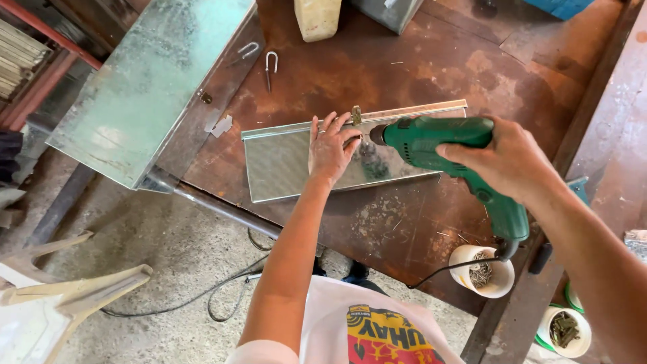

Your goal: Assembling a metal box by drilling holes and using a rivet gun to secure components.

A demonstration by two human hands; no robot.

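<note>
**While one hand pins the sheet, the drill bears on its folded edge**

While the left hand lies flat with fingers spread on the galvanised sheet-metal panel, it presses the piece to the rusty steel table. Just right of those fingers sits a small brass-coloured hinge on the panel's top flange. The right hand is wrapped tight around the body of the green electric drill, its chuck pointing at the panel beside the hinge. Judged from this, drilling by the hinge is in hand; it calls for steady, square pressure and an unmoving panel.
</note>
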